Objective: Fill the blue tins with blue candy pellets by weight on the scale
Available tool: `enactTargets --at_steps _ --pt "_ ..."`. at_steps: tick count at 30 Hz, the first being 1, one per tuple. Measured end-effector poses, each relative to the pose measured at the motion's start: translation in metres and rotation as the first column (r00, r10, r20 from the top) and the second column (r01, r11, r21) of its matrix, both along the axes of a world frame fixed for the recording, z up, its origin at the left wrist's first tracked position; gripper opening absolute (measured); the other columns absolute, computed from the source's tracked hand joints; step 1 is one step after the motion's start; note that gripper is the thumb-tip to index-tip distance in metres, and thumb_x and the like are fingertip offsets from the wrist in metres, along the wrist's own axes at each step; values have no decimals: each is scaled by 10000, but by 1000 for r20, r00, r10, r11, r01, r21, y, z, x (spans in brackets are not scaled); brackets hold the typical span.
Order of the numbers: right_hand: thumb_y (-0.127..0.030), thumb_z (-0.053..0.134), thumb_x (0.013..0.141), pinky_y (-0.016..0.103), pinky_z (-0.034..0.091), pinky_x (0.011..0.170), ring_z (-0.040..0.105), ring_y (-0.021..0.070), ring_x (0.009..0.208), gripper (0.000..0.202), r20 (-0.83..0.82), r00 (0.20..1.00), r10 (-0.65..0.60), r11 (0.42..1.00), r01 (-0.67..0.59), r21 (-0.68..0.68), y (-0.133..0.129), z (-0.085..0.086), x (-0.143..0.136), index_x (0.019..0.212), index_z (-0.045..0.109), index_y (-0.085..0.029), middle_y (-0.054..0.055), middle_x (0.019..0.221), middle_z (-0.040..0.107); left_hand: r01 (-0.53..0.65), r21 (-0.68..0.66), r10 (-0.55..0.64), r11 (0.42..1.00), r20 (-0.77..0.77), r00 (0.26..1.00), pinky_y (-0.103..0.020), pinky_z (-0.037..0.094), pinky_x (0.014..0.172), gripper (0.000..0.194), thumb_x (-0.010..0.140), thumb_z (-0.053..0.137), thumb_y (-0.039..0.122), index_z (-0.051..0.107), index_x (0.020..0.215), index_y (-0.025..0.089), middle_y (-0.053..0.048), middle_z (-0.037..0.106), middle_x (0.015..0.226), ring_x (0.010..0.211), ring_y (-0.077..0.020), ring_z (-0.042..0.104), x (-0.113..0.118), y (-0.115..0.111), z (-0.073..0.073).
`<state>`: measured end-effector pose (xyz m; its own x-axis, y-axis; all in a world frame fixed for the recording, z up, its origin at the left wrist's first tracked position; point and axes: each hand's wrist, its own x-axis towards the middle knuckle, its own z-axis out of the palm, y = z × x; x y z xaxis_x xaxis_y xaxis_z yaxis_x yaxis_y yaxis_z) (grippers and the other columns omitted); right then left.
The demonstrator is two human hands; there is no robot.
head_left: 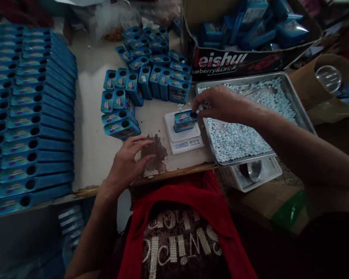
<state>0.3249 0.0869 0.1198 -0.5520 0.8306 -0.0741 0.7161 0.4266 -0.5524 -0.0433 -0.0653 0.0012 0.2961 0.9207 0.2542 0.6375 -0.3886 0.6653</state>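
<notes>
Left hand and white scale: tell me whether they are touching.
Apart. The head view shows a plain gap between the left hand and the white scale, with a brown patch visible there.

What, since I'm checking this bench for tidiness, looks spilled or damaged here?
A few loose candies lie on the table just beyond the scale, outside the tray, so they look spilled. Beside the left hand, a dark, ragged patch breaks the pale surface, as if worn away.
</notes>
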Motion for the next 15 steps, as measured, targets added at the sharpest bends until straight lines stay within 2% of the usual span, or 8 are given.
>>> enactTargets --at_steps 3,6,9,11,13,14,15 --pt "-238 995 855 372 527 907 726 254 998 175 -11 1000 -19 1000 19 -5 -4 -2 -4 1011 920 -259 5 883 759 5 -53 -5 999 7 1000 -537 744 1141 344 1076 853 352 843 1412 279 -149 773 1525 1301 -352 829 0 1 0" --pt "-206 988 846 380 544 907 747 272 1027 172 -106 989 -104 994 100 -48 -8 1 -8 995 907 -235 15 878 775 27 -95 -26 995 18 1000 -523 743 1150 356 1084 850 368 835 1430 285 -134 777 1523 1255 -328 838 1 4 1" --pt "-208 1001 873 339 560 814 730 225 910 157 -293 911 -291 947 230 -224 -8 1 4 946 863 -229 -1 810 749 34 -76 -31 997 44 999 -522 738 1147 332 1098 837 368 836 1421 289 -116 825 1455 1197 -318 852 1 4 3" --pt "-174 984 933 275 556 735 680 158 819 161 -413 763 -498 846 322 -424 -8 -6 26 983 839 -224 -9 819 748 22 -71 -19 997 51 999 -541 732 1149 326 1103 836 381 841 1415 286 -109 856 1387 1194 -331 858 0 3 3" --pt "-104 898 1027 197 546 684 631 101 769 160 -441 515 -735 663 412 -625 -14 -21 55 985 793 -216 -13 840 735 4 -92 0 996 44 999 -551 732 1141 330 1107 831 407 849 1410 279 -103 875 1327 1205 -343 860 -2 1 2" --pt "-62 836 1063 165 550 680 622 85 761 199 -408 388 -826 556 444 -703 -18 -30 70 959 763 -216 -13 841 719 -5 -103 9 995 40 999 -549 734 1131 334 1107 829 420 853 1407 273 -103 879 1315 1209 -346 861 -3 0 2" --pt "-27 781 1079 143 556 679 620 76 755 253 -369 293 -882 469 467 -750 -25 -40 84 919 733 -218 -11 833 700 -12 -111 16 994 38 999 -545 738 1120 339 1106 829 428 856 1402 266 -103 882 1311 1205 -347 864 -3 0 1"
